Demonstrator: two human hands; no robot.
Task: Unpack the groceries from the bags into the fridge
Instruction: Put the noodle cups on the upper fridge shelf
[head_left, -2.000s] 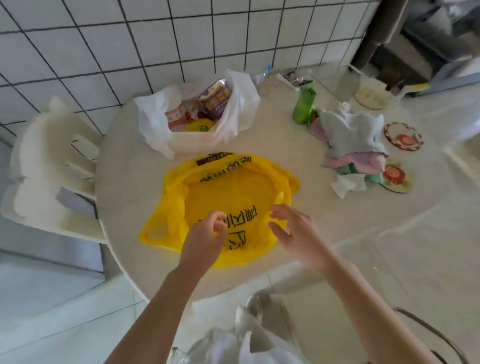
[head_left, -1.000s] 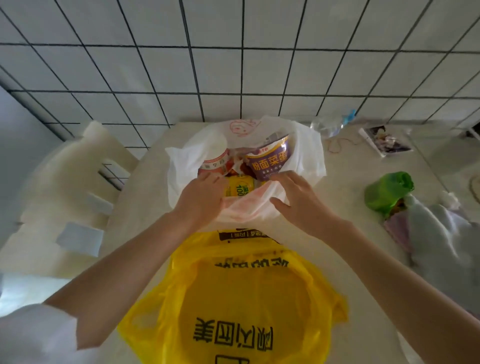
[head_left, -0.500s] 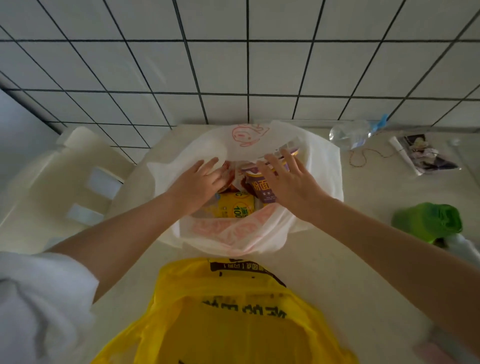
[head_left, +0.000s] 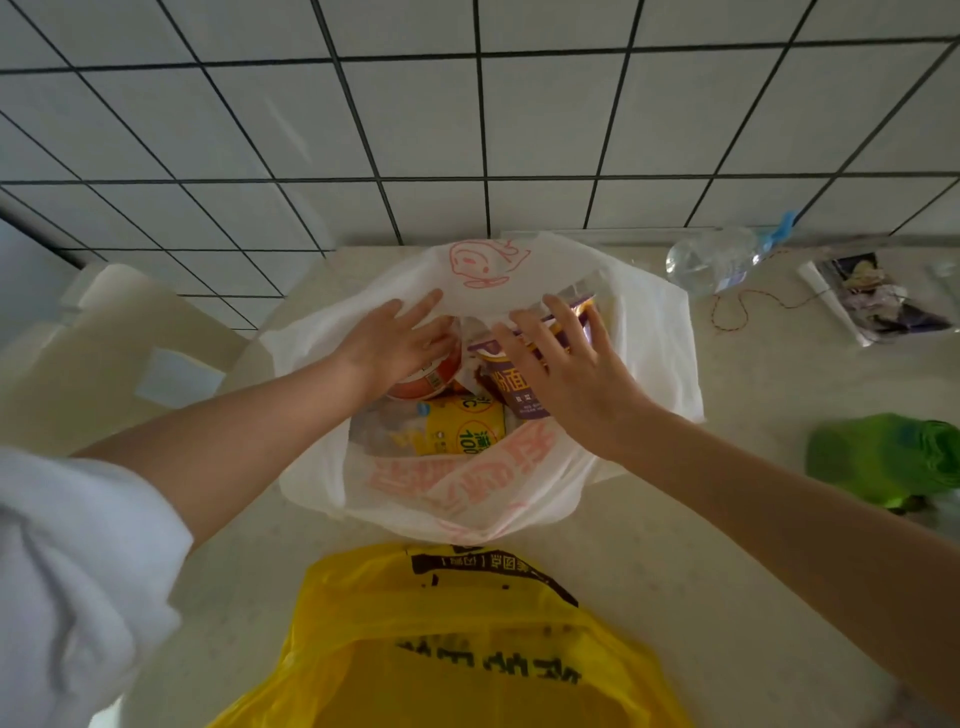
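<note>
Groceries: purple packet (head_left: 514, 384), red-lidded tub (head_left: 431, 376) and yellow carton (head_left: 462, 428) inside white bag (head_left: 649, 332) at table's (head_left: 727, 441) wall edge.
Left hand (head_left: 395, 345): fingers straight, resting on tub.
Right hand (head_left: 566, 371): fingers spread over packet.
Risk: nothing gripped yet; thin bag may drag or snag, tipping items.

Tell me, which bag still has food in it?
The white bag by the tiled wall: a yellow bottle, a purple packet and an orange-lidded tub show inside. The yellow bag nearer the person lies flat.
</note>
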